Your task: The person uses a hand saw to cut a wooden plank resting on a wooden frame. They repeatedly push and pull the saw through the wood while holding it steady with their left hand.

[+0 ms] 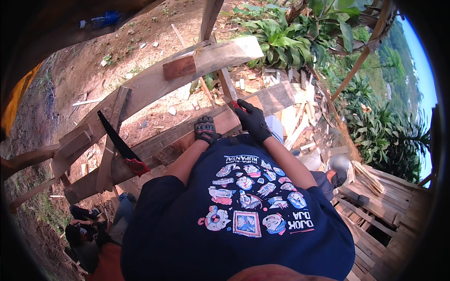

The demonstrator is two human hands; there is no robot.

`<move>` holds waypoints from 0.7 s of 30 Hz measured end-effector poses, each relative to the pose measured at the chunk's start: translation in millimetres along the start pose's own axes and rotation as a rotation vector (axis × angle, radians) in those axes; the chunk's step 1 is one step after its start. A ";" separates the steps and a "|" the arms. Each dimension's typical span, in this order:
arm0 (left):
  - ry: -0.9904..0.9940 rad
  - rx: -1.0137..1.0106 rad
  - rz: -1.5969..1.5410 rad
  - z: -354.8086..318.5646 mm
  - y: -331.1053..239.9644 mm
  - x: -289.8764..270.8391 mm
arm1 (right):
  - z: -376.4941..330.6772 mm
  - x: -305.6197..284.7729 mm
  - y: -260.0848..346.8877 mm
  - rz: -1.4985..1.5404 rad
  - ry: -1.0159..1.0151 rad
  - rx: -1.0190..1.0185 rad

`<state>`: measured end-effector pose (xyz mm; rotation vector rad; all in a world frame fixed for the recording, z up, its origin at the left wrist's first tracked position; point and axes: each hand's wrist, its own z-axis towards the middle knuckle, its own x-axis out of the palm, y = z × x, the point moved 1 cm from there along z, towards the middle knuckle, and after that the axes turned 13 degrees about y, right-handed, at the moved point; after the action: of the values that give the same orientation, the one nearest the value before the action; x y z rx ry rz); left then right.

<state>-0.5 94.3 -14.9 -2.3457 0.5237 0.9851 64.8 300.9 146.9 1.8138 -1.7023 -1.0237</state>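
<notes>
Both my hands wear black gloves and rest at a long wooden plank (274,99) in front of me. My left hand (206,129) is closed over the near end of a brown wood block (225,121) lying on the plank, knuckles up. Just right of that block, my right hand (252,120) grips a small red tool (236,106); most of it is hidden by the glove, so its kind does not show. To the left, a handsaw (123,146) with a black blade and red handle lies across the timber.
A second beam (150,84) runs beyond, bearing a reddish wood block (179,68). Offcuts (304,112) litter the ground ahead. A person (89,239) is at lower left. Slatted wooden flooring (389,196) with a gap lies right. A bottle (101,19) sits upper left.
</notes>
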 end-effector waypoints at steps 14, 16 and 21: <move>0.147 -0.062 -0.135 17.8 -10.4 4.3 | -128.6 -89.2 44.4 -0.323 -0.321 -0.037; 0.223 0.006 -0.154 20.3 -12.9 -4.5 | -137.9 -98.8 6.5 -0.353 -0.447 -0.061; 0.207 0.026 -0.121 18.4 -14.7 -20.1 | -161.5 -121.1 -34.7 -0.230 -0.593 0.110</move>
<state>-15.6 119.8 -6.1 -2.4387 0.4627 0.6818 214.9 397.6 247.3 1.9310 -1.9274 -1.7314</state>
